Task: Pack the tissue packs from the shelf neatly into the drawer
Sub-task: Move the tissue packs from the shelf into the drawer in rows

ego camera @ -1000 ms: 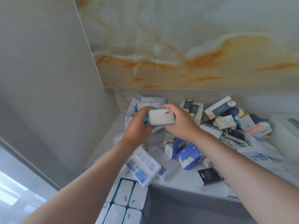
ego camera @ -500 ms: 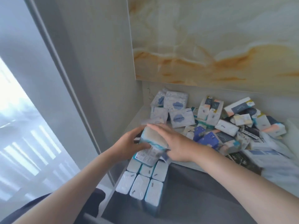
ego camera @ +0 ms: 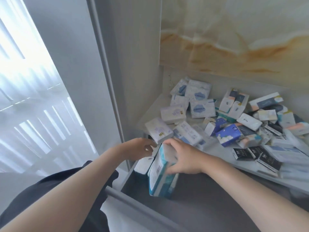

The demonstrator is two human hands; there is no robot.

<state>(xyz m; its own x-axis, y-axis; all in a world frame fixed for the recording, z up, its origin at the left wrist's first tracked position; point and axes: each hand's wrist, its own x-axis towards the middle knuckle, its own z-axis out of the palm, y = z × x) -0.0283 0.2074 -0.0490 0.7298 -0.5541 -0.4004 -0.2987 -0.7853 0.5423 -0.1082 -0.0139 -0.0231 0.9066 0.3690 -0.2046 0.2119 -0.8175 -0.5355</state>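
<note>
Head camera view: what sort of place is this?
Likely a home storage nook: a built-in shelf heaped with tissue packs, an open drawer beneath it, a marble-look panel above.

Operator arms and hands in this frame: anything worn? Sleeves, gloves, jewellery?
The left forearm and right forearm are bare to the frame edge, with no sleeves showing. The left hand and right hand are ungloved; no watch, band or ring is visible. The only clothing in view is a dark garment at lower left.
</note>
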